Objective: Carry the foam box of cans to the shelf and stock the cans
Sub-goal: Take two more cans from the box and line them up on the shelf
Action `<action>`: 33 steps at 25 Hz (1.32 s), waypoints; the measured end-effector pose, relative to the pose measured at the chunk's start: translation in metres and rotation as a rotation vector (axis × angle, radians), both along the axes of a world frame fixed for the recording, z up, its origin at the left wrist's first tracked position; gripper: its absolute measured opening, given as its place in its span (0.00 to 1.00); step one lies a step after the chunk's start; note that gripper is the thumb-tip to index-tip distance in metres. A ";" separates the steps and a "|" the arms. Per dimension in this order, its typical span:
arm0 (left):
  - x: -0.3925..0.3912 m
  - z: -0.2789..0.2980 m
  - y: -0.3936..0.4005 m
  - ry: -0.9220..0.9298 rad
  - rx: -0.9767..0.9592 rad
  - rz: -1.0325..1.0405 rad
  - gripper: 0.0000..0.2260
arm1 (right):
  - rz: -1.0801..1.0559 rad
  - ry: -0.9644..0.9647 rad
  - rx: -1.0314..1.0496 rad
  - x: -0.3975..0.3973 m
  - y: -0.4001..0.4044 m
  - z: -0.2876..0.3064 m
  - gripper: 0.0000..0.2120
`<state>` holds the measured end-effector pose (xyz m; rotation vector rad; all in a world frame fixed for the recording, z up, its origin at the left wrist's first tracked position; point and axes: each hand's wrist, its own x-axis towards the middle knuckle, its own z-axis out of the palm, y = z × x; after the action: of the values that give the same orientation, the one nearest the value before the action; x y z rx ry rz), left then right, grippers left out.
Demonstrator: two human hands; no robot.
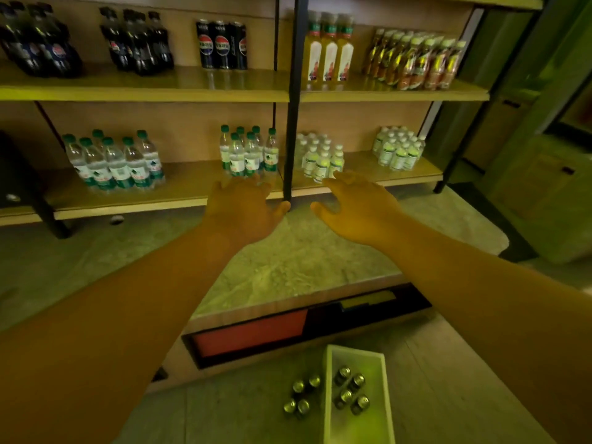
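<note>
A white foam box (330,395) stands on the floor at the bottom of the view, with several cans (350,390) upright inside it. Several more cans (301,395) stand on the floor just left of the box. Both my arms stretch forward over a low counter toward the shelf (144,92). My left hand (243,208) and my right hand (358,205) hover with fingers spread and hold nothing, in front of the lower shelf board. Three dark cans (222,44) stand on the upper shelf board.
The upper board carries dark soda bottles (137,40), yellow drink bottles (330,48) and packed bottles (413,60). The lower board (189,187) holds groups of water bottles (115,161). A black upright post (293,100) splits the shelf. A low marble-topped counter (288,274) lies below my arms.
</note>
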<state>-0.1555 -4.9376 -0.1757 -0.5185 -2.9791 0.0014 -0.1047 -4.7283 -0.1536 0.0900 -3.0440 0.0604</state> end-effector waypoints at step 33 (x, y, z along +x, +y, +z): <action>0.123 -0.522 0.352 -0.183 0.100 0.075 0.32 | 0.128 -0.255 -0.147 0.094 0.314 -0.540 0.35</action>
<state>-0.0330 -4.5852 -0.6979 -0.4158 -3.1543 -0.1976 -0.0107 -4.4139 -0.6931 0.2865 -3.2705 0.3286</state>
